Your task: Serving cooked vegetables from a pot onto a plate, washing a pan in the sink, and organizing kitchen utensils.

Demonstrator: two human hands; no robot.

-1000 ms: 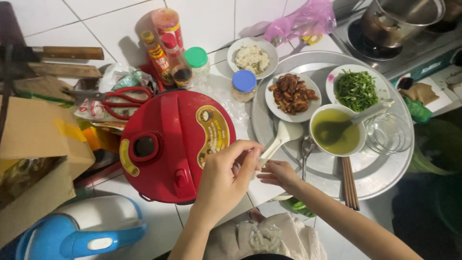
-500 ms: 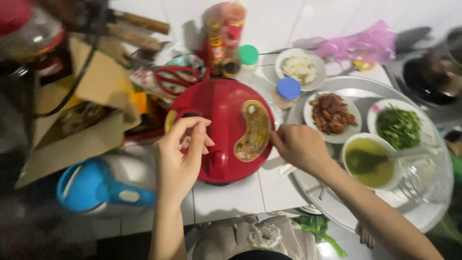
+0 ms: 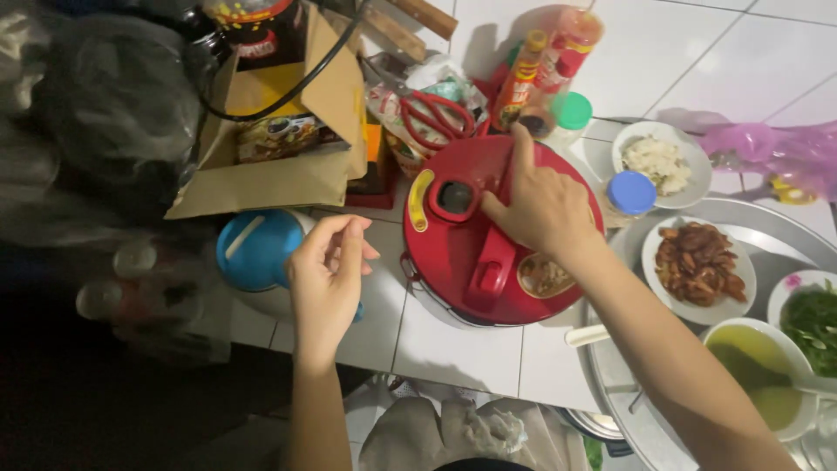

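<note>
the left hand (image 3: 327,275) rises from the bottom edge on a bare forearm, held nearly upright in the view. its palm is turned partly up and its fingers (image 3: 347,249) are loosely curled inward, thumb near the fingertips, holding nothing, the grip slack and empty. the right arm comes in from the lower right corner, bare, running diagonally up and to the left. the right hand (image 3: 540,205) lies palm down, back of the hand toward the camera, index finger stretched straight ahead, the other fingers bent, thumb spread out to the left.
</note>
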